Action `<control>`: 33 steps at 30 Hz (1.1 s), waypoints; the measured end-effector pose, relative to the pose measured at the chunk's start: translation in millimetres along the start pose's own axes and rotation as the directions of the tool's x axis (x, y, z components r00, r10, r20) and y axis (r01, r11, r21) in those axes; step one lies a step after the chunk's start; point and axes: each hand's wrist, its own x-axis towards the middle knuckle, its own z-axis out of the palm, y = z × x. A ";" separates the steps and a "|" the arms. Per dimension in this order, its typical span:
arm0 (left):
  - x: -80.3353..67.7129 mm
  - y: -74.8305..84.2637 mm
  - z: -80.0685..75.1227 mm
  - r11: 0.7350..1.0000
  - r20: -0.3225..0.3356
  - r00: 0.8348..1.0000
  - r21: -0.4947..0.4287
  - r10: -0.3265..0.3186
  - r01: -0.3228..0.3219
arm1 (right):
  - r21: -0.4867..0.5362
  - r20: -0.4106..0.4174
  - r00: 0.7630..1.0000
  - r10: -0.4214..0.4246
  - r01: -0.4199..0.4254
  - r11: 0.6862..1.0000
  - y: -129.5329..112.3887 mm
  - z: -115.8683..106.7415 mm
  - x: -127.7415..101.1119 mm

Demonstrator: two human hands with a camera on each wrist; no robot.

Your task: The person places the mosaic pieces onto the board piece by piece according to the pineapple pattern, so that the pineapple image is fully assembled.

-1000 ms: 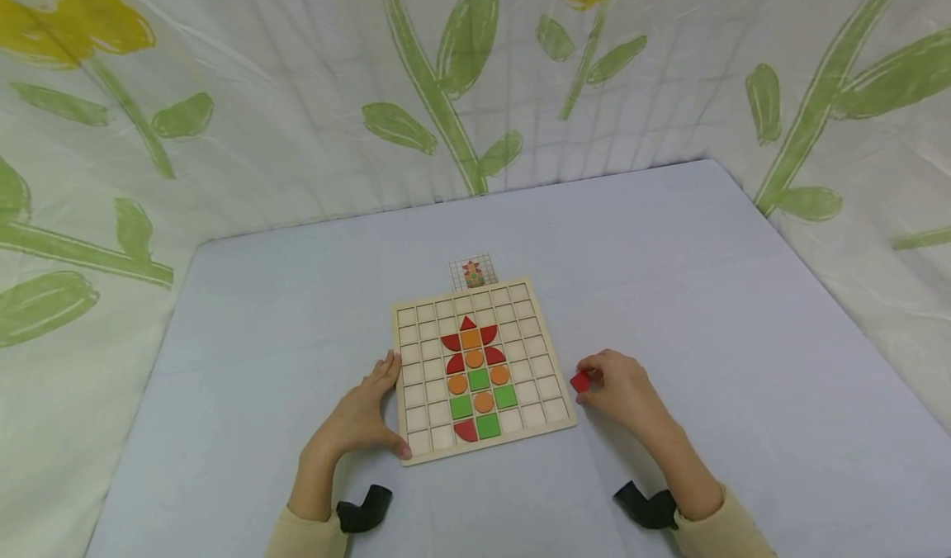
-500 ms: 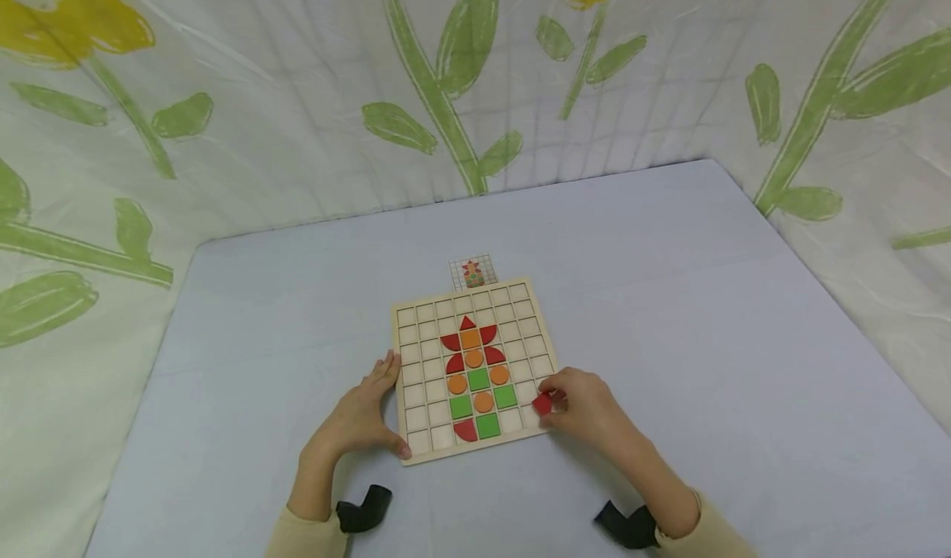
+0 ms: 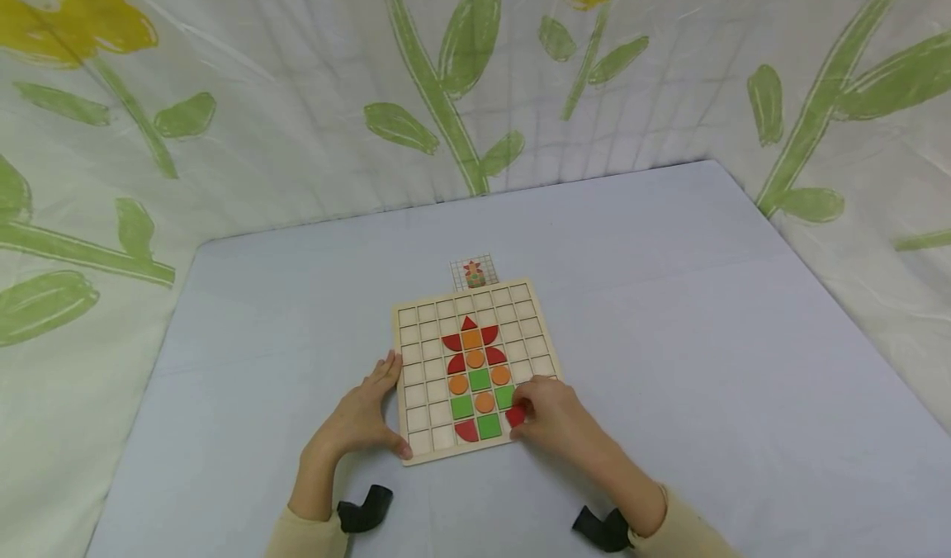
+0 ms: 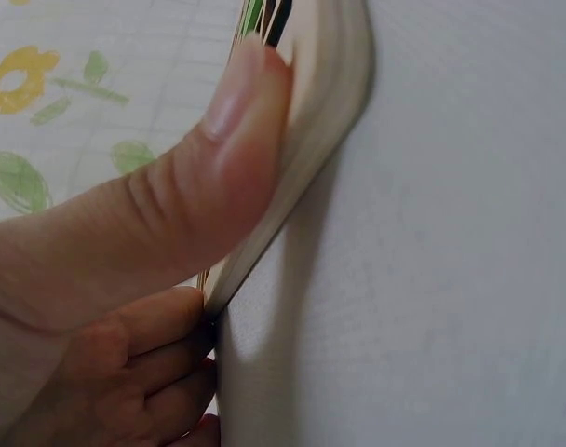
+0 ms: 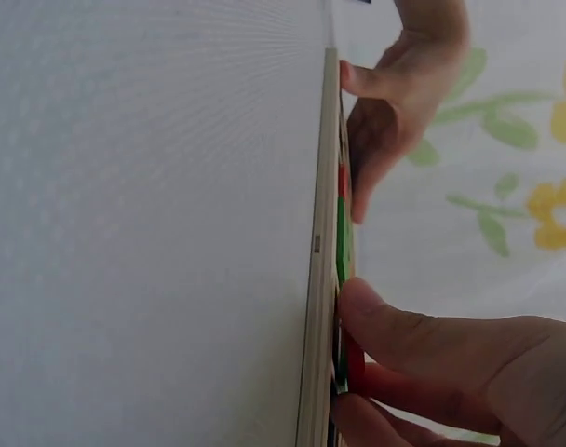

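My left hand (image 3: 358, 416) rests along the left side of the wooden grid board (image 3: 418, 418), thumb at its near left corner and fingers against the edge. My right hand (image 3: 555, 416) pinches a red tile (image 3: 515, 416) over the nearest row, right of a green square tile (image 3: 489, 426). Fingers partly hide the red tile. In the right wrist view, thumb and fingertips grip the red tile (image 5: 356, 368) right at the board's surface. Several red, orange and green tiles form a figure up the board, with a red quarter-circle tile (image 3: 466, 431) at the near left.
A small pattern card (image 3: 474, 272) lies against the board's far edge, printed with a similar figure on a grid. Pale cloth covers the table (image 3: 669, 294). A flower-printed curtain (image 3: 297, 112) hangs behind it. Black straps (image 3: 366, 508) show at both wrists.
My right hand has carried the red tile leftward from the table beside the board, across its near right corner, to the nearest row. My left hand has stayed on the board's edge.
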 end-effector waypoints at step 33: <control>-1.2 1.5 -0.7 1.000 0.003 1.000 -0.007 -0.015 0.015 | -0.058 -0.011 0.999 -0.043 0.043 0.997 -0.8 3.8 -1.9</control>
